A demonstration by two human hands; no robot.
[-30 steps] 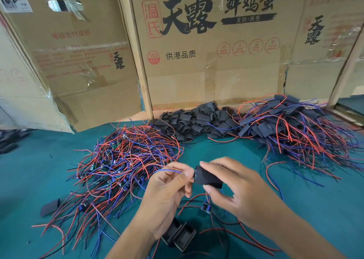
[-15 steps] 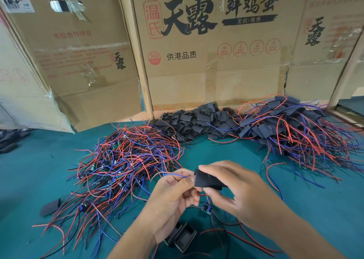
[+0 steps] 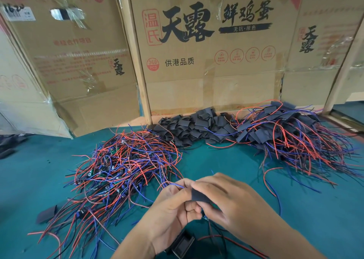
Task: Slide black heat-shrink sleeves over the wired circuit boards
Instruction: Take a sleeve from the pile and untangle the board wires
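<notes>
Cardboard egg cartons stand as a wall along the far edge of a green table, most likely put there to keep loose parts from rolling off the back. Taking the pile of empty sleeves at the foot of that wall as the landmark: far to its left and nearer the person lies one stray sleeve, flat on the table. Left of the pile and nearer spreads a tangle of unsleeved boards with red and blue leads, seemingly the stock yet to be done. Straight in front of the pile, close to the person, the left hand pinches a blue wire between thumb and fingers, probably to hold the board's leads taut. Touching it, the right hand has its grip clamped on a black heat-shrink sleeve, held between thumb and fingers so its mouth faces the left hand; the board itself is hidden by the fingers, so how far it has entered cannot be told. Under both wrists sit black parts, unclear what. Right of the pile lies the heap of finished boards, their wires fanning out. Loose leads trailing under the hands could snag.
</notes>
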